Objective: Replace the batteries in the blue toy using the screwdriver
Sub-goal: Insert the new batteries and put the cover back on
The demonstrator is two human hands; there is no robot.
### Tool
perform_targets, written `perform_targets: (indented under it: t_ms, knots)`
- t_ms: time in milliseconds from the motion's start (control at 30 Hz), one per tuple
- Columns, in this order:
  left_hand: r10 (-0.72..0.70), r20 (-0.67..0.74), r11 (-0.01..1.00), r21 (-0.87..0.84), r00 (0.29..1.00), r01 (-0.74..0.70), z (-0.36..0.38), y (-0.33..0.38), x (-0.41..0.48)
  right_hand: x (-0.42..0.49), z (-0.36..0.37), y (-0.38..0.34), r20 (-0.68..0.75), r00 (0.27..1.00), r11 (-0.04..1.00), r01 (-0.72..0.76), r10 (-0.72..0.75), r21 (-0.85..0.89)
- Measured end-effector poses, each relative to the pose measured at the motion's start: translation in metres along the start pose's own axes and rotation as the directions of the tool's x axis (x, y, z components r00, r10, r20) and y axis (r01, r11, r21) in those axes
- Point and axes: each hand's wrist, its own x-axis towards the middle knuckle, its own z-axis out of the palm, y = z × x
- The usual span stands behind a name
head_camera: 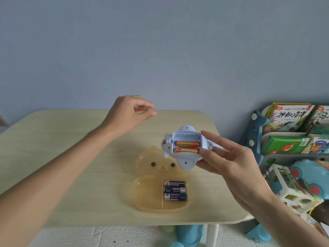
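Above a pale, wood-grain table (53, 143) with rounded corners, set against a plain blue-grey wall, a person's right hand (229, 163) grips the blue toy (185, 148), a smooth, rounded plastic body held in the air with its underside turned up. The thumb presses the near edge and the fingers curl behind the shell. Its rectangular battery bay lies open, showing two orange batteries (187, 147) lying side by side across it and an empty slot above them. The left hand (128, 114), raised near the table's far edge and well apart from the toy, pinches a small cylindrical object (141, 109) with red and green on it between thumb and fingertips; it is too blurred to tell exactly what it is. Below the toy, a translucent amber tray (151, 196) shaped like a bear, with two dark eyes and a small snout moulded in its head, rests flat on the table. Three dark blue batteries (175, 191) with silver ends lie stacked in a row in its lower right compartment. To the right of the table, a plastic shelf rack (256, 138) holds glossy picture books (288, 118) and jumbled toys.
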Motion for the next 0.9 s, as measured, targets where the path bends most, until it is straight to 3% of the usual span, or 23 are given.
perform_targets:
  t_ms: [100,233,367,467,667,900]
  knots:
    - [-0.102,0.102,0.974,0.212,0.99,0.078,0.01,-0.042,0.034,0.003,0.0,0.004,0.015,1.0,1.0,-0.012,0.012,0.005]
    - [-0.121,0.22,0.895,0.446,0.968,0.011,0.027,-0.079,0.065,0.009,-0.002,0.008,0.009,1.0,0.999,-0.004,0.003,0.037]
    - [-0.085,0.223,0.834,0.549,0.971,-0.053,0.046,-0.104,0.079,0.012,-0.006,0.014,-0.025,1.0,0.998,0.013,-0.012,0.054]
    - [-0.056,0.177,0.833,0.55,0.983,-0.052,0.053,-0.111,0.085,0.015,-0.009,0.015,-0.039,0.999,0.998,0.022,-0.019,0.06]
    - [-0.134,0.126,0.875,0.482,0.983,0.057,0.053,-0.126,0.084,0.017,-0.008,0.016,-0.042,0.999,0.997,0.026,-0.023,0.079]
    - [-0.211,0.055,0.973,0.104,0.976,0.205,0.039,-0.09,0.063,0.012,-0.007,0.011,-0.044,0.999,0.996,0.022,-0.018,0.082]
